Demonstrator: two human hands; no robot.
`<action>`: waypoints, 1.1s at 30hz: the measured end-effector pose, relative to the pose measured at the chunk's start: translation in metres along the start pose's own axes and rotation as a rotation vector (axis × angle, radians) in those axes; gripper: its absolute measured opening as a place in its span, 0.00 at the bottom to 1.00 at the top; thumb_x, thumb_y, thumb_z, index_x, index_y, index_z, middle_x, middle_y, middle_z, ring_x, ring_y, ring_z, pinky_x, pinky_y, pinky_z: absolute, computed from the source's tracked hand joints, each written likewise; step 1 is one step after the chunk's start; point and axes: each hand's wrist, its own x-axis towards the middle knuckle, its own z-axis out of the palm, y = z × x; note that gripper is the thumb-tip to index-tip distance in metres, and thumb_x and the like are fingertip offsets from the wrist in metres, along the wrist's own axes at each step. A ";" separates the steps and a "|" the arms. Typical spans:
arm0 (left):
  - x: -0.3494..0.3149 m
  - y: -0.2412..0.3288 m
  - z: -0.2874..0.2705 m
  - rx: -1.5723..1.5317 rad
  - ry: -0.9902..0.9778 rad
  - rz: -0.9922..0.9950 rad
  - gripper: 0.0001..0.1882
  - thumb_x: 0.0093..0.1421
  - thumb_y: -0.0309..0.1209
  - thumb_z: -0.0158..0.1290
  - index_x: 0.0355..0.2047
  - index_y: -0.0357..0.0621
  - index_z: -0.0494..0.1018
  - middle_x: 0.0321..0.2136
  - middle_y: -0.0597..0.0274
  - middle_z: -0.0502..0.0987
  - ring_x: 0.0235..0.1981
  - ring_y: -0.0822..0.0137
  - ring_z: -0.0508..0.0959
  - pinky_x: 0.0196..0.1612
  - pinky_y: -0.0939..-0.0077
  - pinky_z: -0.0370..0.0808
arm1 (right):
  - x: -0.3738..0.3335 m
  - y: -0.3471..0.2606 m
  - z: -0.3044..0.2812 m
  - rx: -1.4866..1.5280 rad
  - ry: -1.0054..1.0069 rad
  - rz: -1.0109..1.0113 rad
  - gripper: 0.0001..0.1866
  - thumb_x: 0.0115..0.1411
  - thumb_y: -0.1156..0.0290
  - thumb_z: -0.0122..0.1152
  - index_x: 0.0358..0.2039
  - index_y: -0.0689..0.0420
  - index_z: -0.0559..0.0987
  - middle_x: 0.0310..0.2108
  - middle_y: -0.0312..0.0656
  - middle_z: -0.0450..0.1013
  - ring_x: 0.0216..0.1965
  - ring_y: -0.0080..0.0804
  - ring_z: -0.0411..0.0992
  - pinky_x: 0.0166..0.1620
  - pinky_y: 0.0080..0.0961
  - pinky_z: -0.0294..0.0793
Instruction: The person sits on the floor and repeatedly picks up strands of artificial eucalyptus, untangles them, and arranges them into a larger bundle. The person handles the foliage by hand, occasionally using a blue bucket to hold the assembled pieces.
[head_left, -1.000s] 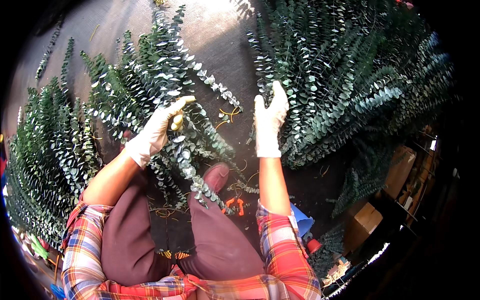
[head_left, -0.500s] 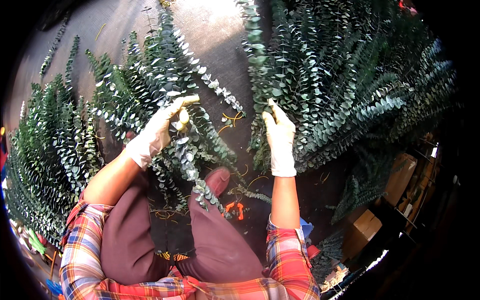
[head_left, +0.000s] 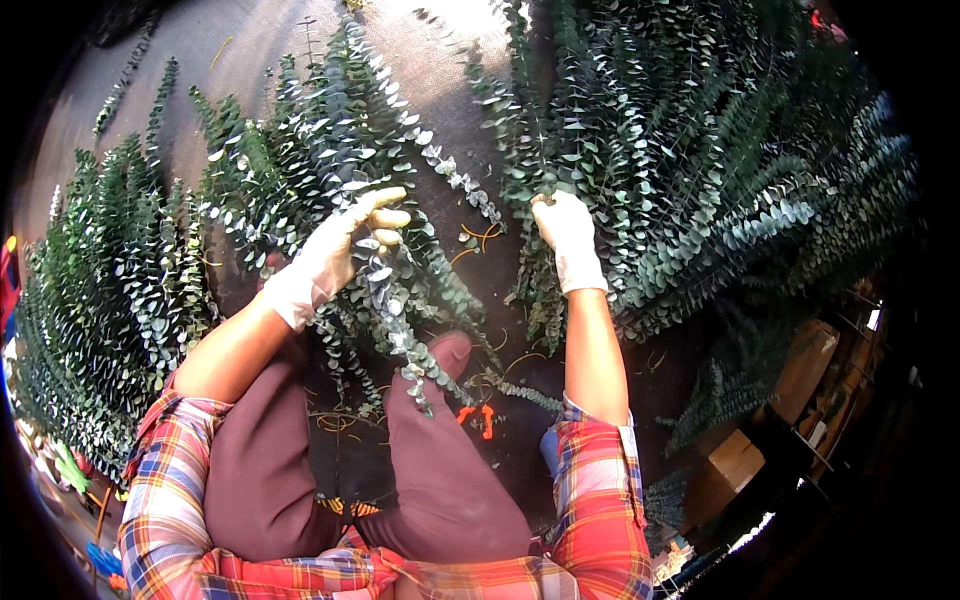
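Observation:
My left hand (head_left: 345, 245), in a pale glove, is closed around a bunch of eucalyptus branches (head_left: 335, 140). Leafy tops fan out beyond the hand, and lower stems (head_left: 405, 335) hang toward my knee. On the right, my gloved right hand (head_left: 568, 228) has its fingers pinched together at the near edge of a large eucalyptus pile (head_left: 660, 160). It grips a eucalyptus branch whose leaves (head_left: 505, 110) rise blurred beyond the fingers; the stem itself is mostly hidden by the hand.
Another heap of eucalyptus (head_left: 110, 290) lies at the far left. Yellow rubber bands (head_left: 485, 237) are scattered over the dark ground sheet (head_left: 225, 60). A small orange object (head_left: 487, 420) lies near my shoe (head_left: 452, 350). Cardboard boxes (head_left: 735, 460) stand at the lower right.
My right hand has moved slightly farther from me and to the right, and the branch it holds now leans left. My left fingers have curled a little more. The whole view has shifted slightly.

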 end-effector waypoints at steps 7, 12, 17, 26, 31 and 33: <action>-0.004 0.008 0.001 -0.091 -0.017 0.014 0.33 0.63 0.48 0.49 0.63 0.45 0.57 0.56 0.60 0.69 0.46 0.70 0.75 0.39 0.80 0.73 | -0.076 -0.045 0.049 0.177 0.149 -0.293 0.27 0.54 0.52 0.64 0.54 0.43 0.74 0.20 0.41 0.74 0.20 0.36 0.72 0.26 0.28 0.71; -0.005 0.015 0.000 -0.245 -0.163 0.035 0.42 0.56 0.43 0.59 0.66 0.45 0.51 0.60 0.58 0.64 0.57 0.63 0.67 0.57 0.63 0.69 | -0.120 -0.061 0.064 0.264 0.007 -0.415 0.22 0.57 0.65 0.63 0.54 0.44 0.74 0.27 0.40 0.77 0.22 0.32 0.74 0.28 0.25 0.73; -0.015 0.016 0.007 -0.130 -0.121 0.021 0.32 0.65 0.44 0.47 0.65 0.47 0.53 0.61 0.57 0.63 0.60 0.64 0.65 0.59 0.61 0.65 | -0.132 -0.059 0.064 0.276 0.027 -0.553 0.16 0.56 0.66 0.61 0.46 0.49 0.78 0.23 0.41 0.75 0.22 0.39 0.74 0.25 0.28 0.71; -0.011 0.005 -0.006 -0.110 0.047 0.049 0.24 0.64 0.42 0.50 0.55 0.40 0.67 0.30 0.69 0.76 0.34 0.71 0.77 0.42 0.72 0.76 | -0.131 -0.068 0.055 0.411 -0.373 -0.540 0.30 0.53 0.57 0.64 0.57 0.48 0.70 0.29 0.41 0.74 0.29 0.34 0.74 0.34 0.29 0.74; -0.010 0.006 -0.008 -0.100 0.152 0.041 0.24 0.67 0.42 0.46 0.55 0.38 0.66 0.20 0.77 0.64 0.24 0.79 0.66 0.37 0.77 0.70 | -0.100 -0.018 0.054 0.461 0.142 -0.248 0.32 0.49 0.64 0.69 0.55 0.51 0.71 0.40 0.42 0.74 0.37 0.37 0.73 0.44 0.30 0.72; -0.011 0.007 -0.003 -0.070 0.143 0.041 0.24 0.67 0.44 0.46 0.55 0.37 0.66 0.18 0.77 0.59 0.21 0.80 0.62 0.34 0.79 0.66 | -0.089 0.002 0.071 0.172 0.265 -0.350 0.28 0.50 0.66 0.69 0.52 0.57 0.73 0.43 0.44 0.74 0.41 0.37 0.72 0.49 0.29 0.71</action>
